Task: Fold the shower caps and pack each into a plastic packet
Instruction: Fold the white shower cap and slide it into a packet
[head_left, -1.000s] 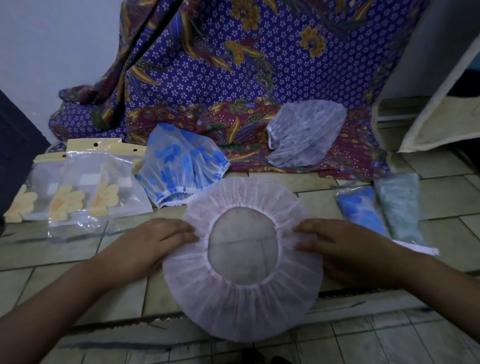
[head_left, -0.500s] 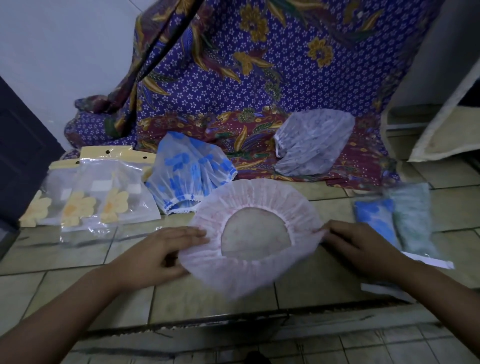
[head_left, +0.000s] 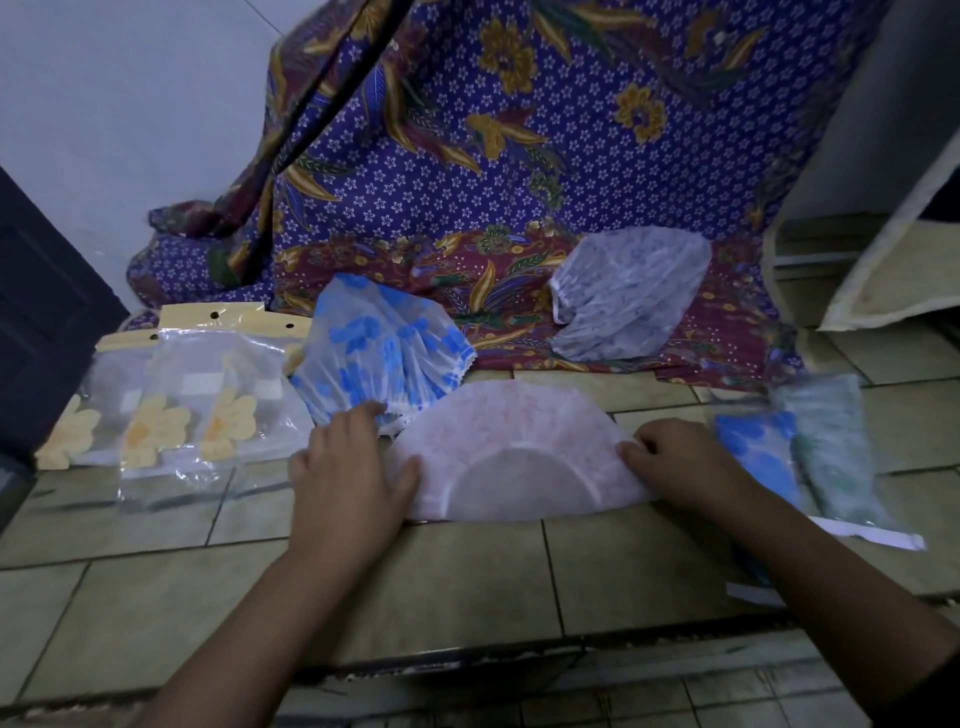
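Pink cap (head_left: 514, 431), translucent, gathered, folded to a half-circle on floor (head_left: 467, 571), left hand (head_left: 343, 483) flat on its left end, right hand (head_left: 680, 462) pinching its right corner.

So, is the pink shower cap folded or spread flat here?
Folded in half: the pink shower cap lies as a half-circle, left hand and right hand at its ends.

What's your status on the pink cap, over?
Left hand pressing left end of pink cap; right hand pinching its right end. Cap folded in half, flat on floor. Blue-flowered cap just behind left fingers.
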